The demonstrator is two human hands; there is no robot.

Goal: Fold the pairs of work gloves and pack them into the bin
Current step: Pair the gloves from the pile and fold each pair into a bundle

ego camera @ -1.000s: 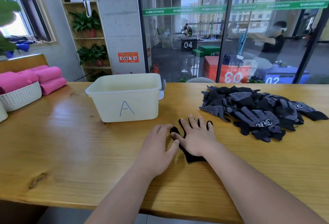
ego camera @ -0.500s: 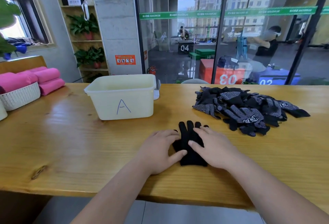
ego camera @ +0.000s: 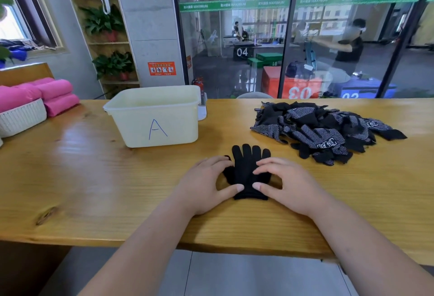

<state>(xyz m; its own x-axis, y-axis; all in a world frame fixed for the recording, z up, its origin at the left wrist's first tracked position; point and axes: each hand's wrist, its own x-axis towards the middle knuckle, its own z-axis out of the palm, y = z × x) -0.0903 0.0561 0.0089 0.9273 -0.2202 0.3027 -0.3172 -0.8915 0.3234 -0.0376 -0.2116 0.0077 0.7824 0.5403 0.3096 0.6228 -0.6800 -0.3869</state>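
Note:
A black work glove pair lies flat on the wooden table, fingers pointing away from me. My left hand rests on its left edge and my right hand on its right edge, thumbs touching the cuff, fingers spread. A cream plastic bin marked with a blue "A" stands behind and to the left of the glove. A heap of black dotted work gloves lies at the right rear of the table.
A white woven basket with rolled pink towels sits at the far left. A glass wall runs behind the table, and a person stands beyond it. The table's front edge is just below my wrists.
My right hand slid off the top of the glove to its right edge, uncovering it. My left hand moved onto the left edge. Both thumbs now pinch near the cuff.

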